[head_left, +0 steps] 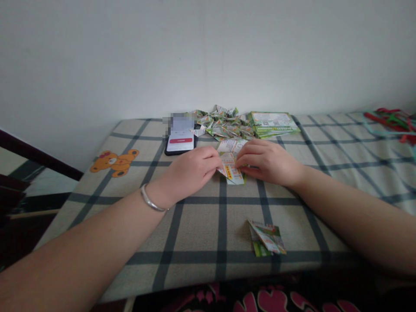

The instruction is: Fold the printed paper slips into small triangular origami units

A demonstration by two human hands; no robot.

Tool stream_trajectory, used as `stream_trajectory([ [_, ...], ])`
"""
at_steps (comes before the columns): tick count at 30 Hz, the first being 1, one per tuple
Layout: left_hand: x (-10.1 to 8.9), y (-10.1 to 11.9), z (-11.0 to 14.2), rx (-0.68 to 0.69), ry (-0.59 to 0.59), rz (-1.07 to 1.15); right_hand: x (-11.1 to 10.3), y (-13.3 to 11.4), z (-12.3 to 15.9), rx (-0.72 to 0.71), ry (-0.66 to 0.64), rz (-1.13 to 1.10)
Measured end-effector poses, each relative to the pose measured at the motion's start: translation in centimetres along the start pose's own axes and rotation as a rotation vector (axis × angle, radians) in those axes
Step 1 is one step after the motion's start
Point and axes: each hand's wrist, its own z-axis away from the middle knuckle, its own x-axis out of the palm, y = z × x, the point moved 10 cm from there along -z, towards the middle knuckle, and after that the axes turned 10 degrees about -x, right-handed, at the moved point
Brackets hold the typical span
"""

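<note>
Both my hands rest on a checked cloth surface (201, 225) and pinch a printed paper leaflet (231, 167) that lies partly folded between them. My left hand (191, 169), with a silver bracelet at the wrist, has its fingers closed on the leaflet's left edge. My right hand (266, 161) presses its fingertips together on the right edge. A folded paper piece (267, 238) lies nearer to me, apart from both hands.
A phone (180, 138) with a lit screen lies behind my left hand. A heap of folded paper pieces (224, 123) and a stack of flat leaflets (273, 123) sit by the wall. Red and green strips (391, 121) lie far right. A bear print (114, 162) marks the cloth at left.
</note>
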Motion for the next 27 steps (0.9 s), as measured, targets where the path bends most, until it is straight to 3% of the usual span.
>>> stream_trajectory([
  [12,0.2,0.3,0.0,0.063,-0.045,0.151,0.6,-0.3,0.0,-0.049,-0.037,0.019],
  [19,0.0,1.7,0.1,0.205,-0.071,0.134,0.6,-0.6,0.0,-0.059,-0.059,0.057],
  [27,0.2,0.8,-0.2,0.160,-0.018,0.061,0.7,-1.1,-0.2,-0.087,-0.080,0.122],
])
